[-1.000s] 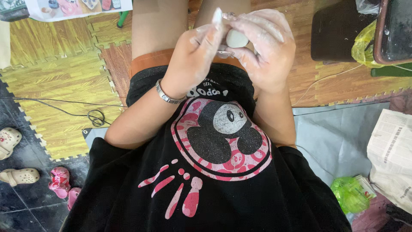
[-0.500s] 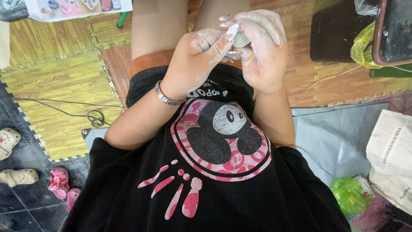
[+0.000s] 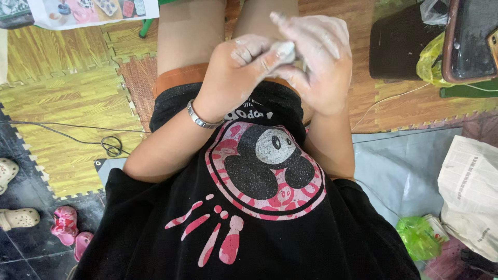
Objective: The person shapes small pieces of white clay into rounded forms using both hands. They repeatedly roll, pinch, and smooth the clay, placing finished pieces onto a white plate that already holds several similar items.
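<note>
Both my hands are raised over my lap, pressed together around a small grey-white lump of clay point(image 3: 284, 51). My left hand point(image 3: 236, 72), with a metal bracelet on its wrist, curls its fingers over the lump from the left. My right hand point(image 3: 324, 62) cups it from the right with the fingers stretched upward. Pale clay dust coats both hands. Most of the lump is hidden between the fingers. Below them is my black shirt with a pink and white cartoon print point(image 3: 264, 171).
Wood-pattern foam floor mats point(image 3: 57, 103) lie at the left with a black cable point(image 3: 109, 145). Small shoes point(image 3: 65, 231) sit lower left. A dark tray point(image 3: 474, 39) and yellow bag are upper right, newspaper point(image 3: 469, 192) and a green bag point(image 3: 415, 236) at the right.
The lump has been turned and squeezed between my hands. My left fingers have closed further over it, so less of it shows now.
</note>
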